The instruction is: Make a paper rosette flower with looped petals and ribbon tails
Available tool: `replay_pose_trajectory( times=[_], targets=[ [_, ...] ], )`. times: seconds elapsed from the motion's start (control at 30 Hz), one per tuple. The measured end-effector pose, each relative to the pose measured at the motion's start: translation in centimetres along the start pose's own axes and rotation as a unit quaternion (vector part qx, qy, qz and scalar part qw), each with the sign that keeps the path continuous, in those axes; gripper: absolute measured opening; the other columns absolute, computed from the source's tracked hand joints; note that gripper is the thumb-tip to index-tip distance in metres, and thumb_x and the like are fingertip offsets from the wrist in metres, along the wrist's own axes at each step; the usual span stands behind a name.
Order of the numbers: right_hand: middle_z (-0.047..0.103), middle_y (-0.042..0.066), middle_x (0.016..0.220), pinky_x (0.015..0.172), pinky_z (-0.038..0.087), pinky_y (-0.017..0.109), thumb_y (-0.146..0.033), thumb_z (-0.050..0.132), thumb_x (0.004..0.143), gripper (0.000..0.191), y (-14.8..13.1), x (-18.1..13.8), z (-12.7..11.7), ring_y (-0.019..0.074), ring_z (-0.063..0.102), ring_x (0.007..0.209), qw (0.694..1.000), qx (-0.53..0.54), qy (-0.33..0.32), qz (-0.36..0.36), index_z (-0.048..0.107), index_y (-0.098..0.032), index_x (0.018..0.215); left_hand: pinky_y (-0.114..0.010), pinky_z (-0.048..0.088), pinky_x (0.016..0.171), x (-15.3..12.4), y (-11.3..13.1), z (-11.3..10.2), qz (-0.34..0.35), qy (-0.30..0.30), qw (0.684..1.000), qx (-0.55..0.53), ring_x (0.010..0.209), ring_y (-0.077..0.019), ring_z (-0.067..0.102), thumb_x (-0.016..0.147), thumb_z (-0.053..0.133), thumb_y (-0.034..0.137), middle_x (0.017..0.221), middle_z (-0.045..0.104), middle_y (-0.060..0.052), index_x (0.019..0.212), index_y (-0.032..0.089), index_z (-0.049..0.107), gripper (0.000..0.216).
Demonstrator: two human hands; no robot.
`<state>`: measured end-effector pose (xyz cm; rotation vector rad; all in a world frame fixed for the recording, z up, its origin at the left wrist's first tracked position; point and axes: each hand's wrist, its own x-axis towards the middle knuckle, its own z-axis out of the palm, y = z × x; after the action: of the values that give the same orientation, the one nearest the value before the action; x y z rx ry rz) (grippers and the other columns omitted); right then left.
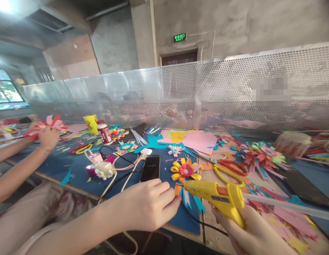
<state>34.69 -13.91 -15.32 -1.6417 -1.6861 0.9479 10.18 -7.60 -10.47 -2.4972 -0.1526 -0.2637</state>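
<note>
Glue gun [214, 193] over the cluttered worktop [184, 225], metal screen [143, 92] behind: my right hand [241, 226] grips it, my left hand [151, 205] pinches orange paper [177, 189] beside its nozzle [181, 184].

A bottle [104, 135] stands on the surface [79, 170] behind-left of the phone [151, 169]; right of the phone are a flower [185, 171] and, nearer the front edge, a glue gun [214, 192].
</note>
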Motion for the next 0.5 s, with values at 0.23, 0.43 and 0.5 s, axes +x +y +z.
replay_pose_trajectory(
  times=[0.23, 0.43, 0.5],
  targets=[
    [0.045, -0.006, 0.027, 0.063, 0.048, 0.025, -0.046, 0.052, 0.079, 0.037, 0.19, -0.06, 0.12, 0.0136, 0.052, 0.035, 1.0, -0.005, -0.007, 0.001, 0.045, -0.024, 0.05, -0.027, 0.05, 0.06, -0.01, -0.02, -0.29, 0.0, -0.002, 1.0, 0.005, 0.068, -0.015, 0.056, 0.087, 0.049, 0.013, 0.074, 0.061, -0.006, 0.097, 0.01, 0.063, 0.017],
    [0.044, -0.006, 0.028, 0.064, 0.048, 0.026, -0.045, 0.051, 0.08, 0.034, -0.42, -0.22, 0.11, 0.015, 0.052, 0.036, 1.0, -0.007, -0.003, 0.019, 0.048, -0.024, 0.054, -0.027, 0.051, 0.061, 0.05, -0.03, -0.51, -0.002, 0.01, 1.0, 0.0, 0.069, -0.0153, 0.058, 0.087, 0.05, 0.012, 0.073, 0.062, -0.006, 0.096, 0.009, 0.063, 0.017],
    [0.045, -0.006, 0.028, 0.067, 0.048, 0.027, -0.044, 0.052, 0.079, 0.03, -0.47, -0.3, 0.12, 0.0156, 0.054, 0.037, 1.0, -0.008, -0.002, 0.023, 0.05, -0.024, 0.057, -0.026, 0.051, 0.061, 0.04, -0.04, -0.55, -0.004, 0.015, 1.0, -0.001, 0.069, -0.0149, 0.058, 0.087, 0.049, 0.012, 0.074, 0.063, -0.006, 0.096, 0.01, 0.063, 0.017]
  ],
)
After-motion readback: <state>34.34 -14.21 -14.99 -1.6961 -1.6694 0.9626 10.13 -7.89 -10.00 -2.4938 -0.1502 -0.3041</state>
